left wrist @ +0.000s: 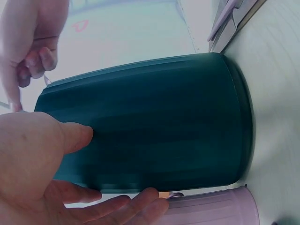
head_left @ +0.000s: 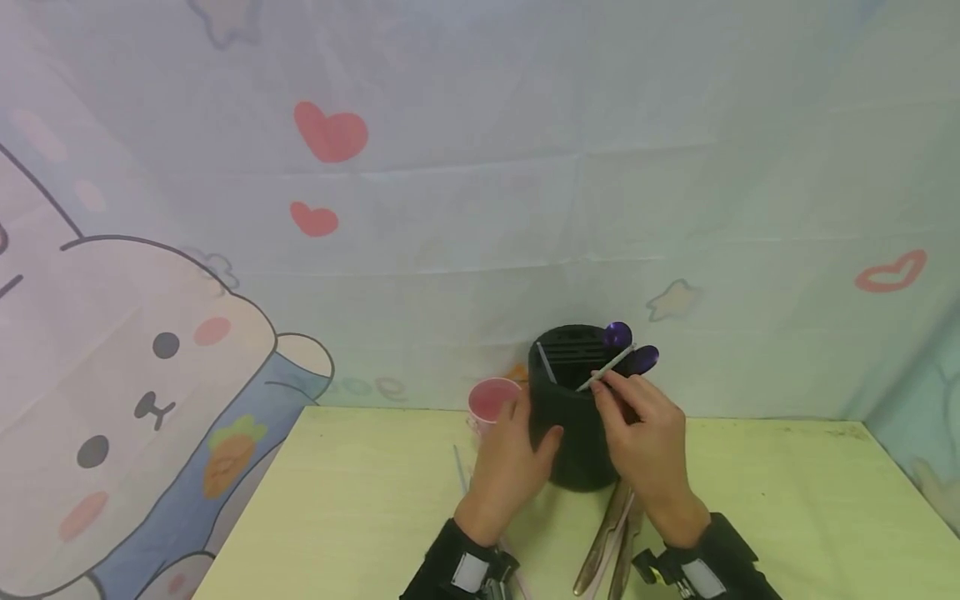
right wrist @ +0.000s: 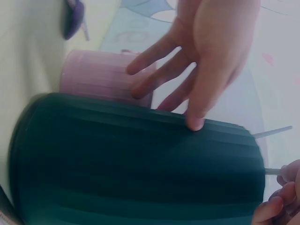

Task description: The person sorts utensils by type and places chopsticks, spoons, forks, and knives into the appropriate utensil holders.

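Note:
A dark green ribbed utensil holder (head_left: 581,442) with a slotted top stands upright on the table. My left hand (head_left: 510,462) rests against its left side, fingers spread and fairly straight, thumb touching the wall. At the rim, my right hand (head_left: 647,433) pinches a thin pale rod (head_left: 617,360) between thumb and fingertips; it slants over the opening, its lower end at the slots. Another thin rod (head_left: 546,363) leans in the holder's left part. Two shiny purple spoons (head_left: 617,335) stick up at the back right, bowls upward.
A pink cup (head_left: 493,398) stands close to the holder's left side. Bronze-coloured cutlery handles (head_left: 603,542) lie in front of the holder, with a pink one among them. A thin pale rod (head_left: 459,467) lies by my left wrist. Behind the table hangs a printed cloth (head_left: 450,208).

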{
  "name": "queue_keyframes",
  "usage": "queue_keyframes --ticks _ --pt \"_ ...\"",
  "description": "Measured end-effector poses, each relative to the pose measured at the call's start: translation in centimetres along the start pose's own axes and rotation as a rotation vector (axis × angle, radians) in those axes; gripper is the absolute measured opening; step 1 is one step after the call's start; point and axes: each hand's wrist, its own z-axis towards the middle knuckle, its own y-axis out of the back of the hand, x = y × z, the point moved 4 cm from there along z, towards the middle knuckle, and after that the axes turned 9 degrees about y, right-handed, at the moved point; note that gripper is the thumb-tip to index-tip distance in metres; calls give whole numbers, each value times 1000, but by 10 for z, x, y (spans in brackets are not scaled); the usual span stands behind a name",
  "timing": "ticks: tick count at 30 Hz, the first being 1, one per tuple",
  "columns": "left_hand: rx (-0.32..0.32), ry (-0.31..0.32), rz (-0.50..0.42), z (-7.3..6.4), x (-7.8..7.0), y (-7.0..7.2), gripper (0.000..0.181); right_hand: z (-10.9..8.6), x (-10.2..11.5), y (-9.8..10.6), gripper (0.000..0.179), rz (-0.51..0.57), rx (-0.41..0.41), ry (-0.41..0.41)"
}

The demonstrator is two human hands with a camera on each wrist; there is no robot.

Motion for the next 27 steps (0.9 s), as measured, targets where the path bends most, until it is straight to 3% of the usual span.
queue_keyframes --ticks 6,14,21,27 --pt "-2 -12 1 -1 -1 2 73 -6 -3 -6 12 -23 100 -46" --pt "-1 -14 3 -2 -3 3 73 -7 -9 -5 15 8 101 -124" --pt "-3 -17 8 -2 -3 3 73 -6 -13 -5 21 -16 218 -204" --pt "-5 -22 12 -1 -1 2 73 -6 -14 3 15 -12 266 -215"
